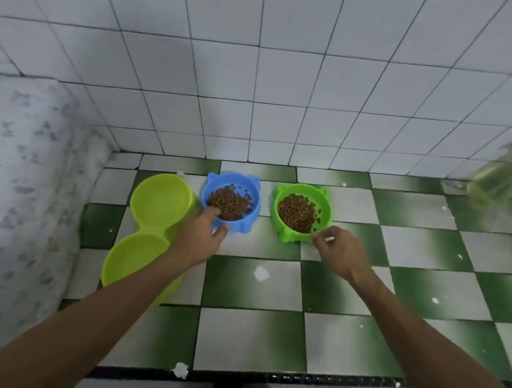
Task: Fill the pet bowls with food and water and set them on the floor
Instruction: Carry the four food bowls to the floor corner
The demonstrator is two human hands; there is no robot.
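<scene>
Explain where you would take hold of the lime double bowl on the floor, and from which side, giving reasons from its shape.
Probably the narrow waist between its two basins, from above: the lime double bowl pinches in there, giving a balanced, level hold. Come from its right side, since the patterned cover crowds its left; mind the blue bowl beside the far basin.

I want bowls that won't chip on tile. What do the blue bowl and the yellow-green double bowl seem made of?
The blue bowl: probably moulded plastic, satin finish; even colour, ear shapes formed into the rim. The yellow-green double bowl: likely plastic too, smooth with soft sheen; both wells one joined piece.
</scene>
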